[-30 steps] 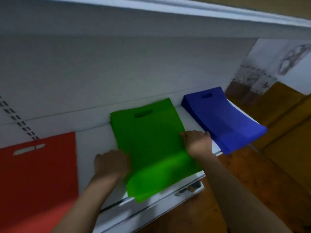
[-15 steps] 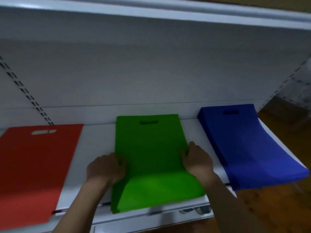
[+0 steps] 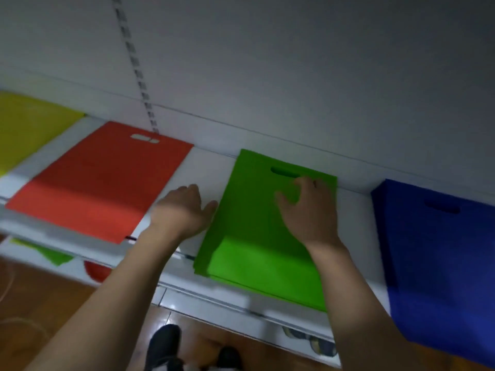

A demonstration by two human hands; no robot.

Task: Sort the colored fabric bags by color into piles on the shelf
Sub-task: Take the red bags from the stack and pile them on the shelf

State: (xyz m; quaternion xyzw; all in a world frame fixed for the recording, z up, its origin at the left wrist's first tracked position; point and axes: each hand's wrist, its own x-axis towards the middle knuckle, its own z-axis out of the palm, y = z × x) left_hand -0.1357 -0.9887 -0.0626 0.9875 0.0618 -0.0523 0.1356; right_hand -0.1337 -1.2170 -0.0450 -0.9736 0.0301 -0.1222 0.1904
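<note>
A pile of green bags lies flat on the white shelf, its front end hanging over the shelf's edge. My right hand rests flat on top of the green pile, fingers reaching up near the cut-out handle. My left hand sits with straight fingers against the pile's left edge, on the shelf. A red pile lies to the left, a yellow pile at the far left, and a blue pile to the right.
The shelf's back panel rises behind the piles, with a slotted upright. Below the shelf edge a green scrap and a red one show on a lower level. My shoes stand on the wooden floor.
My right hand has moved from the green pile's right edge up onto its top, near the handle. My left hand has opened beside the left edge. The view has swung left, showing the yellow pile.
</note>
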